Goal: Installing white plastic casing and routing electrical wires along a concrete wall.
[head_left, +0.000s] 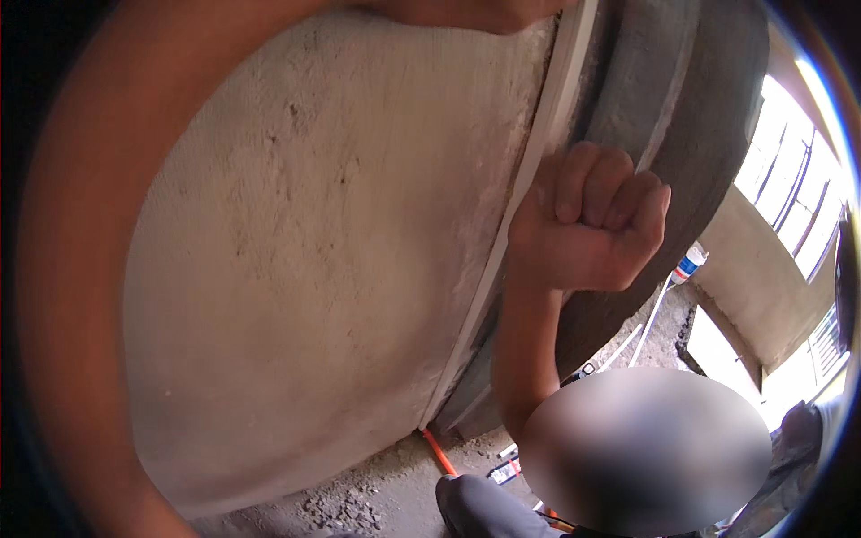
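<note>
My left arm (67, 269) rises along the left rim and bends over the top. My left hand (475, 11) is at the upper edge, near the top of a long pale straight strip (516, 211); its fingers are mostly cut off. The strip runs down the edge of a grey plastered wall (341, 233). Lower down, a co-worker's hand (596, 220) is raised in a fist in front of the strip and dark reveal; whether it grips the strip I cannot tell. My right hand is out of the picture.
The co-worker, head blurred, crouches at lower right with a grey trouser knee (484, 511). An orange pipe-like piece (438, 451) lies at the wall's foot, beside rubble (345, 509). Farther right are a white-and-blue bucket (690, 264) and a barred window (794, 175).
</note>
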`<state>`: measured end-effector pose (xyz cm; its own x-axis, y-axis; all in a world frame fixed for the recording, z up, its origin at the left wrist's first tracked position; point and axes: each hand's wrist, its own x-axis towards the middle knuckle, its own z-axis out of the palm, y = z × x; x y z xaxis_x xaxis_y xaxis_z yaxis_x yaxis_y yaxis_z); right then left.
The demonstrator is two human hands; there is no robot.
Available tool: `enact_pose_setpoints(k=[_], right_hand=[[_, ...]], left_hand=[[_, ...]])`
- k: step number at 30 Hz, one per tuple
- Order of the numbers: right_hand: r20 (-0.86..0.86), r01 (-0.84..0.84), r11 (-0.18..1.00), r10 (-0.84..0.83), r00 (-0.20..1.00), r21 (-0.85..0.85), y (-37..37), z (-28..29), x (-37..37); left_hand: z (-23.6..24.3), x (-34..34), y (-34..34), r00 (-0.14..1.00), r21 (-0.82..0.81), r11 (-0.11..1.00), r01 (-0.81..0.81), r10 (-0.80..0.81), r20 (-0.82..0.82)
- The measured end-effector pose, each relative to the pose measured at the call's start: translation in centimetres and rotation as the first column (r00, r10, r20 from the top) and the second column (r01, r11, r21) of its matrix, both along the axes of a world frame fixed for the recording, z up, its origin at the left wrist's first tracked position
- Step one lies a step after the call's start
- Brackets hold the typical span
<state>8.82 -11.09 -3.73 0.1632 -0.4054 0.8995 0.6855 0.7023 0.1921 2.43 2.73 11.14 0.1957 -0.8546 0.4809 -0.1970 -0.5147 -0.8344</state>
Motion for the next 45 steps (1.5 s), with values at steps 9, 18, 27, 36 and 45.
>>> enact_pose_setpoints(k=[9,18,27,36,45], right_hand=[[-0.095,0.214,0.969,-0.226,0.969,-0.119,-1.3,1.7,-0.6],[-0.040,0.334,0.934,-0.331,0.943,0.129,-2.8,7.8,1.9],[-0.125,0.383,0.923,-0.386,0.914,-0.049,0.2,7.7,0.5],[0.046,0.354,0.935,-0.353,0.935,-0.014,-1.0,11.0,-1.0],[0.023,0.394,0.918,-0.394,0.919,-0.031,-0.3,17.2,0.1]], left_hand=[[0.5,1.6,-1.7,0.983,-0.020,0.997,-0.069,0.071,0.167],[1.8,2.4,-2.1,0.978,-0.010,1.000,-0.008,0.009,0.208],[1.6,1.7,-2.1,0.974,-0.147,0.988,-0.043,0.075,0.215],[7.4,3.1,-2.3,0.915,-0.206,0.972,-0.112,0.182,0.360],[10.2,4.0,-2.3,0.953,-0.165,0.986,0.031,0.020,0.303]])
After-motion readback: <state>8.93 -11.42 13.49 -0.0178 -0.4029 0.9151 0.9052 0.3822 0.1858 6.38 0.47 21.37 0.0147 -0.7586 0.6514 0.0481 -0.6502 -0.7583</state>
